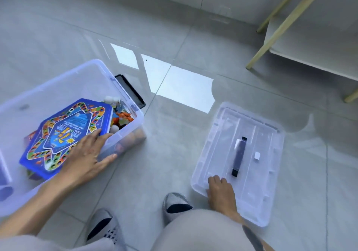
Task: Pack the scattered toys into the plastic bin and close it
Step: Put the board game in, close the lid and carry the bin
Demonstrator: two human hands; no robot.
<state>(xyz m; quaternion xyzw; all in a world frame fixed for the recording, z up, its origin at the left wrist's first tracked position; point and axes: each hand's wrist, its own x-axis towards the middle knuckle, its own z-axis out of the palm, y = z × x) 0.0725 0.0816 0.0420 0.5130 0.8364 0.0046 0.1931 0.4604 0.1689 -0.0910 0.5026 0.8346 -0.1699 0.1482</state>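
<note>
A clear plastic bin (81, 70) stands open on the floor at the left, with a black latch (131, 90) on its far end. Inside lie a blue game board box (65, 132) and several small colourful toys (122, 118) at the right end. My left hand (87, 155) rests over the bin's near rim, fingers spread on the blue box, thumb outside the wall. The clear lid (257, 140) with a black handle (239, 156) lies flat on the floor to the right. My right hand (220, 192) lies on the lid's near corner, fingers curled over its edge.
Grey glossy tiles surround the bin and lid. A white shelf unit with pale wooden legs (280, 29) stands at the back right. My knees and two grey slippers (174, 204) are at the bottom, between bin and lid.
</note>
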